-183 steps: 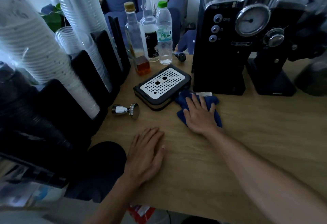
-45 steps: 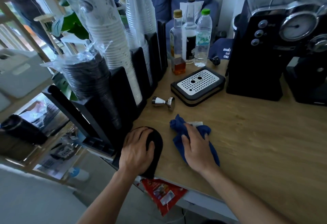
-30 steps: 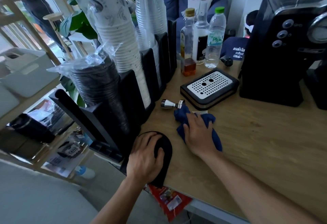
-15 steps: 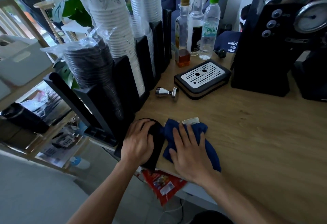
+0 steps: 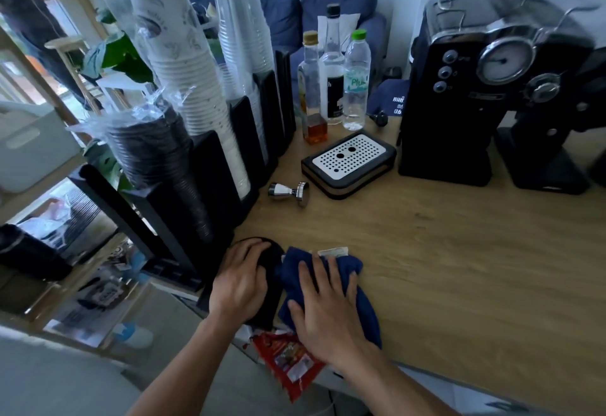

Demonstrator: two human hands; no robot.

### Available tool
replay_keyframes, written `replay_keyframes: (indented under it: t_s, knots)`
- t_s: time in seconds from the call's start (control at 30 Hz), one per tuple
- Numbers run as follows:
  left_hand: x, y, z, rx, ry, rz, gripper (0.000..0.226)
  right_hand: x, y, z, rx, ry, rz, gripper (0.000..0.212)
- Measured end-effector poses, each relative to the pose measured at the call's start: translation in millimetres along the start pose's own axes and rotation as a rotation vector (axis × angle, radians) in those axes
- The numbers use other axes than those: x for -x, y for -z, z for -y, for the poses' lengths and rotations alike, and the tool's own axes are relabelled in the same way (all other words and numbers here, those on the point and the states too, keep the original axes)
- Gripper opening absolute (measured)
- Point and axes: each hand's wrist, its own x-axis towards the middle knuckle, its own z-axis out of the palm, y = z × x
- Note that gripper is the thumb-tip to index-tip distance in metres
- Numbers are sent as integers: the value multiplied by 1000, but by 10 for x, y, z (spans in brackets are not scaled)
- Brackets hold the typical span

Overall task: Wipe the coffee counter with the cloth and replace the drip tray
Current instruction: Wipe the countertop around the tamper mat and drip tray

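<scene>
My right hand [image 5: 328, 310] lies flat, fingers spread, on the blue cloth [image 5: 364, 304] at the front left edge of the wooden counter [image 5: 459, 268]. Just left of it, my left hand [image 5: 241, 281] rests curled over a black rounded object [image 5: 270, 291] at the counter's corner. The drip tray [image 5: 349, 161], black with a perforated white grid, sits loose on the counter to the left of the black coffee machine [image 5: 459, 94], apart from both hands.
A metal tamper [image 5: 290, 191] lies on its side in front of the drip tray. Three bottles [image 5: 333, 84] stand behind it. Black holders with stacked cups [image 5: 196, 94] line the left side. A red packet [image 5: 288, 360] hangs below the counter edge.
My right hand has dragged the cloth from near the tamper back to the front edge, up against the black object. My left hand has stayed on that object.
</scene>
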Motion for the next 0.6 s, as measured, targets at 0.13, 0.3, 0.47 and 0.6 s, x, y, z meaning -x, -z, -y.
replay_keyframes:
  t_s: [0.13,0.3,0.47,0.6]
  knots:
    - [1,16,36,-17,9,39,54,-103,135,-18,-103,-13,48,78]
    - [-56,102,-118,105,129,64,47,17,366,-438,-17,121,-55,79]
    - [33,-4,-596,56,-55,3,55,8,301,-775,90,153,89,100]
    - [94,-124,-649,-84,-141,122,71,86,365,-922,160,145,85,101]
